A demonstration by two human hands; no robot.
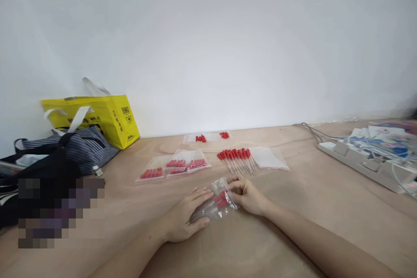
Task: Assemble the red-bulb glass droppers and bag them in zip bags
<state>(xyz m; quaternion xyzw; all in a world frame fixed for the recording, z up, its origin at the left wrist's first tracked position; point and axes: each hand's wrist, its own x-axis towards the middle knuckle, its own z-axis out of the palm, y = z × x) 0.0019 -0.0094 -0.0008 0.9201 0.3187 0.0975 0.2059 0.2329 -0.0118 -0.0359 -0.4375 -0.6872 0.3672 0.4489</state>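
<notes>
A clear plastic bag (216,186) with red-bulbed droppers (222,199) in it lies on the table in front of me. My left hand (190,213) rests on the bag's left part, fingers apart. At its right edge, my right hand (246,193) pinches the bag with curled fingers. Just beyond lies a fanned row of red-topped droppers (239,163), beside a stack of flat clear bags (267,157). Filled bags (151,173) with red bulbs lie to the left, some overlapping.
Loose red bulbs (200,138) lie on clear plastic near the wall. At the left stand a yellow bag (122,117), a striped bag (94,150) and a black bag (55,178). A white power strip (358,163) with cables and papers (387,141) are at the right.
</notes>
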